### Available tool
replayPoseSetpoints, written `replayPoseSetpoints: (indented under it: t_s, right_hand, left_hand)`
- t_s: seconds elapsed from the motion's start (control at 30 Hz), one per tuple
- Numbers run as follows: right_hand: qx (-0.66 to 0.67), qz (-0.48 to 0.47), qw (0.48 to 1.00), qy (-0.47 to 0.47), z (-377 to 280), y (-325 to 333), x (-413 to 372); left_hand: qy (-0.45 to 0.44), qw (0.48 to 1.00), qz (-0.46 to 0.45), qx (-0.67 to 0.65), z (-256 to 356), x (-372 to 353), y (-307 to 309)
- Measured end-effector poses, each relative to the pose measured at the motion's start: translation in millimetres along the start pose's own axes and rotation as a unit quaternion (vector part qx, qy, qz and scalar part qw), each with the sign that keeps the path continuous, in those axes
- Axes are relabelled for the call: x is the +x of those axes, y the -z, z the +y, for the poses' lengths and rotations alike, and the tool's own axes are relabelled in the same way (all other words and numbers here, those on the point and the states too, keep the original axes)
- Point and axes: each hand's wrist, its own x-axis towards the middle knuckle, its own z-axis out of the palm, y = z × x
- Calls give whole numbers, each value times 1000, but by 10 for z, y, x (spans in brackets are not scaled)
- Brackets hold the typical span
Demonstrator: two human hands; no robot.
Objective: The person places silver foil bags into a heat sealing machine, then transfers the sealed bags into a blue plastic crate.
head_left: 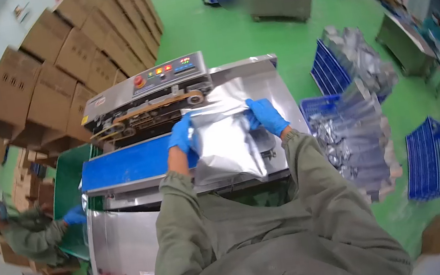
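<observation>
A silver foil bag lies between my two blue-gloved hands, over the steel table beside a band sealing machine. My left hand grips its upper left edge, close to the right end of the machine's blue conveyor belt. At the upper right edge of the bag, my right hand has its fingers closed on the foil. Another sheet of foil shows just behind the bag's top edge. The machine's panel has lit red, yellow and green displays.
A co-worker stands at the far left by a green bin. Stacked cartons rise behind the machine. On the right, foil bags fill blue baskets on the floor. A steel side table is at lower left.
</observation>
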Motion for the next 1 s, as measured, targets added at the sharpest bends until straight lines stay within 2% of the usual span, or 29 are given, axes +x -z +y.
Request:
replayPoseSetpoints:
  t_s: [0.03, 0.07, 0.1, 0.13, 0.17, 0.2, 0.23, 0.27, 0.3, 0.33, 0.37, 0.4, 0.43, 0.47, 0.5, 0.53, 0.57, 0.6, 0.63, 0.7, 0.77, 0.8, 0.87, 0.9, 0.93, 0.97, 1.0]
  right_hand:
    - [12, -27, 999, -36, 59, 23, -22]
    - [-10, -40, 998, 45, -11, 46, -200]
    - [-24, -24, 999, 34, 11, 143, -387]
    - [-71, 2, 997, 38, 30, 278, -633]
    - [-53, 62, 996, -37, 55, 427, -936]
    - [-53, 95, 993, -43, 147, 644, -1258]
    - [-49, 138, 986, -75, 349, 929, -1576]
    - [-186, 271, 943, -44, 543, 1174, -1887]
    - [-321, 373, 870, -6, 746, 1408, -2137]
    - [-343, 422, 839, 12, 1199, 1805, -2405]
    - [-422, 497, 758, 6, 1301, 1998, -2743]
    - [-522, 497, 691, -58, 1444, 2244, -2993]
    - [-533, 462, 691, -159, 1539, 2354, -3113]
    - [-541, 422, 681, -257, 1609, 2464, -3223]
    - [-543, 420, 681, -254, 1816, 2663, -3288]
    - [-557, 348, 702, -275, 2103, 2922, -3257]
    - [-566, 273, 721, -293, 2245, 3024, -3170]
    - [-571, 272, 723, -278, 2102, 2991, -3057]
    - [-538, 289, 746, -266, 1793, 2892, -2947]
    - [-507, 294, 774, -240, 1280, 2727, -2684]
    - [-503, 231, 827, -95, 891, 2522, -2516]
    - [-503, 224, 830, -88, 618, 2362, -2471]
    - [-333, 258, 907, 11, -100, 2028, -2381]
    - [-241, 285, 928, 4, -471, 1846, -2378]
    - [-147, 307, 940, -2, -815, 1683, -2388]
    - [-151, 297, 943, 13, -1116, 1553, -2400]
    - [-85, 314, 944, 46, -1380, 1430, -2411]
  left_hand:
    - [-48, 999, -1, -10, 21, -135, 113]
    - [-28, 999, 27, 7, 267, -512, 220]
    - [-16, 993, 33, -116, -3, -396, 416]
    - [-6, 991, 101, -90, 575, -1090, 300]
    - [-197, 948, 58, 241, 388, -1063, 445]
    - [-384, 753, 146, 514, 190, -1049, 589]
    - [-387, 786, 103, 470, 312, -1267, 522]
    - [-386, 817, 61, 424, 428, -1499, 470]
    - [-365, 850, 5, 381, 438, -1624, 422]
    - [-304, 858, 29, 413, 456, -1672, 389]
    - [-243, 859, 59, 446, 491, -1688, 408]
    - [-240, 880, 68, 403, 557, -1652, 488]
    - [-240, 880, 70, 404, 670, -1684, 454]
    - [-242, 904, 99, 338, 827, -1737, 363]
    - [-241, 923, 129, 270, 911, -1777, 308]
    - [-374, 868, 124, 303, 827, -1660, 324]
    - [-369, 866, 124, 313, 938, -1709, 205]
    - [-343, 891, 104, 280, 1070, -1837, 47]
    - [-314, 914, 89, 242, 1171, -1926, -64]
    - [-332, 917, 47, 216, 1074, -1831, -128]
    - [-306, 939, -13, 157, 1093, -1944, -324]
    - [-335, 926, -58, 163, 1033, -1937, -429]
    - [-373, 871, -114, 300, 1046, -2205, -804]
    - [-317, 890, -200, 261, 1028, -2385, -1004]
    - [-335, 865, -315, 200, 734, -2319, -1256]
    - [-350, 827, -379, 223, 910, -2561, -1391]
    - [-391, 826, -360, 185, 926, -2676, -1558]
